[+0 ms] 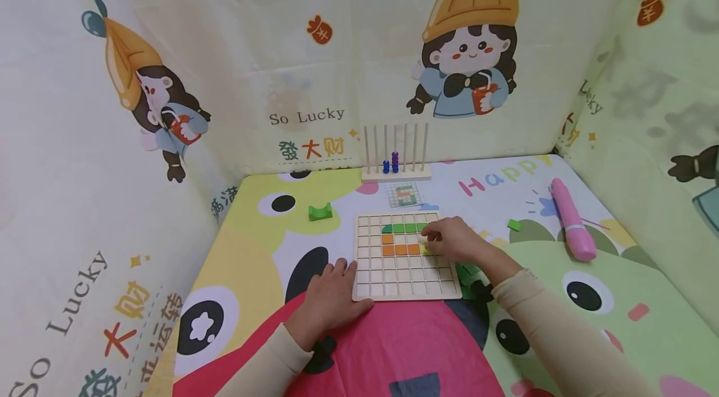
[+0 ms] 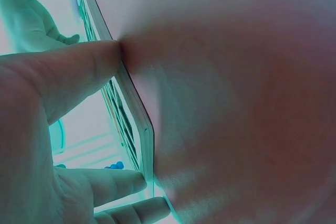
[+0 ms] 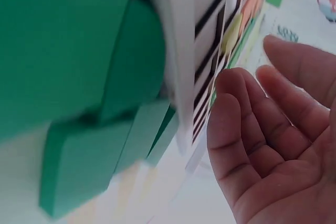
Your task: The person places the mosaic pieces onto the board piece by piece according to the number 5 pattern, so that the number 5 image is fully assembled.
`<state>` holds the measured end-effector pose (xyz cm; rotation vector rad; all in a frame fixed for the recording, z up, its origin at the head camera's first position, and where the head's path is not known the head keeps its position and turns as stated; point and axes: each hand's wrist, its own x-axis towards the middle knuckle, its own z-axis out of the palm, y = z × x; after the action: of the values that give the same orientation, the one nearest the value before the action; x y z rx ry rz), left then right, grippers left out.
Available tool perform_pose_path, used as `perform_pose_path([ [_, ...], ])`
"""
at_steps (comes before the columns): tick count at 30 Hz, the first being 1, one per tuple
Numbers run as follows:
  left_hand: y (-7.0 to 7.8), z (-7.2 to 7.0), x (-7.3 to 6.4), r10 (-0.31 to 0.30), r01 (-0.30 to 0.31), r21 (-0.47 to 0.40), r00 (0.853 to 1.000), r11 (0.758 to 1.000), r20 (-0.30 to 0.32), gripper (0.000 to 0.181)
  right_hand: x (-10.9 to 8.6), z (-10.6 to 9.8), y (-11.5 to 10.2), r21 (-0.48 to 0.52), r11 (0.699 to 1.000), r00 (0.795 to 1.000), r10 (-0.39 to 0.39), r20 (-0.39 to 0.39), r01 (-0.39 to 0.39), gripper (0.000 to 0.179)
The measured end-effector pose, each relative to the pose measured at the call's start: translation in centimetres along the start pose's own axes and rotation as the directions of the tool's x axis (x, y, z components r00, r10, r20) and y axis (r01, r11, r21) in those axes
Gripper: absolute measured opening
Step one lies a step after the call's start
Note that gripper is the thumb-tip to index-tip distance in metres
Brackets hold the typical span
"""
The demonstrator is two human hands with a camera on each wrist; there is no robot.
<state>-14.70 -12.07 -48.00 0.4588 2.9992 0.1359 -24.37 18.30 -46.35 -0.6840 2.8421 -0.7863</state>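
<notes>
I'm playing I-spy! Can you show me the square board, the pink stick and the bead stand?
Square board (image 1: 399, 273): head view, on its bare near squares.
Pink stick (image 1: 570, 218): head view, middle of its shaft.
Bead stand (image 1: 396, 176): head view, on its wooden base.

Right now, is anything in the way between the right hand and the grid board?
Nothing visible: the right hand is over the grid board, near the yellow piece. Green blocks sit beside the board's right edge, not between them.
</notes>
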Motion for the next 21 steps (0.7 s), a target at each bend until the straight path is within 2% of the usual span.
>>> perform_pose_path([
  [5,-0.1,0.2,0.0,0.002,-0.002,-0.002,1.0,1.0,0.001,0.095,-0.9,-1.2,1.6,0.047,0.997,0.998,0.057,-0.019,-0.056,0.034],
  [9,-0.2,0.1,0.1,0.002,-0.002,-0.002,1.0,1.0,0.004,0.095,-1.7,-2.1,2.9,0.02,0.995,0.995,0.094,-0.032,-0.094,0.032],
  [14,-0.3,0.1,0.1,-0.003,0.003,0.001,1.0,1.0,0.007,0.095,-2.4,-2.1,3.8,-0.03,0.989,0.99,0.144,0.006,-0.143,0.028],
  [17,-0.4,0.1,0.1,-0.002,0.002,0.009,1.0,1.0,0.007,0.095,-2.6,-1.6,4.0,-0.069,0.988,0.99,0.141,0.026,-0.138,0.027],
  [21,-0.3,0.1,0.1,0.005,-0.005,0.013,1.0,1.0,0.005,0.095,-2.7,-1.1,4.3,-0.106,0.988,0.994,0.11,0.002,-0.109,0.024],
])
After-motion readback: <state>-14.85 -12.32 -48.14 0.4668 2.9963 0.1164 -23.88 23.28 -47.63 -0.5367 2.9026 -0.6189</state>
